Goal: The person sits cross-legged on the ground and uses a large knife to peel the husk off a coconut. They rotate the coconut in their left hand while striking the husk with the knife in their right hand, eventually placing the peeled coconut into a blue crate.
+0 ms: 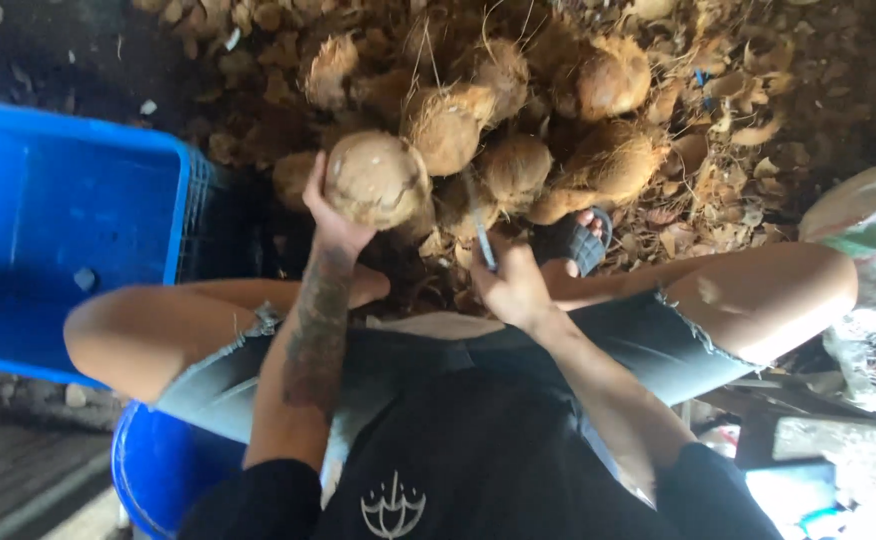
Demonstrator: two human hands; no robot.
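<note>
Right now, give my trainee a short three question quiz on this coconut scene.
1. True or false: the left hand holds a coconut.
2. What does the right hand grip? A) a knife B) a rope C) a cup
3. Fill in: the crate by the left knee is coloured ____.

Key: 1 true. 2 A. 3 blue.
</note>
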